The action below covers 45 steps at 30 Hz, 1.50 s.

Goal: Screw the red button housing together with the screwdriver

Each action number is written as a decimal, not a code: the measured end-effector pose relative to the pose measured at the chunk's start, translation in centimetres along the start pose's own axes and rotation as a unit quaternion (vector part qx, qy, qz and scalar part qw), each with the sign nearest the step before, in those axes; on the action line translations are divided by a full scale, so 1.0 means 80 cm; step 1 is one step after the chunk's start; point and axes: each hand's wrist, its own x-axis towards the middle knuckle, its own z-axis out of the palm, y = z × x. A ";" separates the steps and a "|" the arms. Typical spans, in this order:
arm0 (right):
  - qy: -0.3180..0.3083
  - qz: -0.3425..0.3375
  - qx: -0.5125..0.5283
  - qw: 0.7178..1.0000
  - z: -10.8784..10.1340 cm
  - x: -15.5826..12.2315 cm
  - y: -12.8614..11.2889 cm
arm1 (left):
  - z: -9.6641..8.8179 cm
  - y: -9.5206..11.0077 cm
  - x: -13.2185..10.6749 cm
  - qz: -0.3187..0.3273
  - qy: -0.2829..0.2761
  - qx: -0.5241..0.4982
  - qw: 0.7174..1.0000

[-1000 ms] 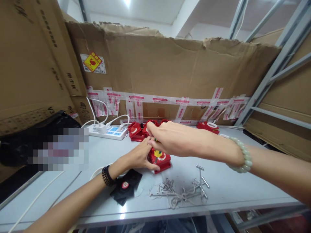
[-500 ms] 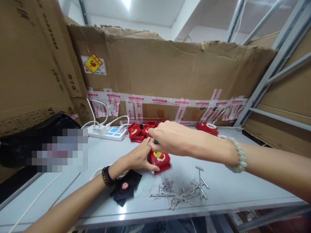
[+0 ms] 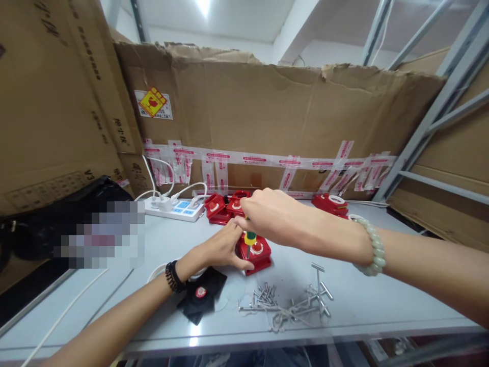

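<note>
Right hand [image 3: 275, 211] curled, left hand [image 3: 220, 248] lower

Red box [image 3: 263, 262] is sitting flat on the desk [image 3: 359, 280] — chunky and squarish, with a round red bit on top ringed in white. Screwdriver's [image 3: 250, 237] yellow and green with a metal shaft, nearly upright — tip pointing down at the box's left side, upper handle hidden.
</note>
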 end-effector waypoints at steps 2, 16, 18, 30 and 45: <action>0.003 -0.078 0.051 0.996 0.001 -0.002 0.007 | 0.002 -0.004 0.000 -0.002 -0.019 0.021 1.000; 0.030 -0.029 0.133 0.990 0.012 -0.017 0.015 | 0.003 -0.001 0.002 -0.016 -0.006 0.031 0.999; -0.001 -0.056 0.182 0.982 0.008 -0.021 0.017 | 0.004 -0.003 0.002 -0.018 -0.007 0.027 0.999; 0.027 -0.013 0.107 0.994 0.008 -0.014 0.019 | 0.003 0.000 0.003 -0.017 -0.002 0.023 1.000; -0.024 -0.037 0.143 0.989 -0.009 -0.008 0.008 | 0.004 -0.004 0.002 0.005 -0.003 0.026 1.000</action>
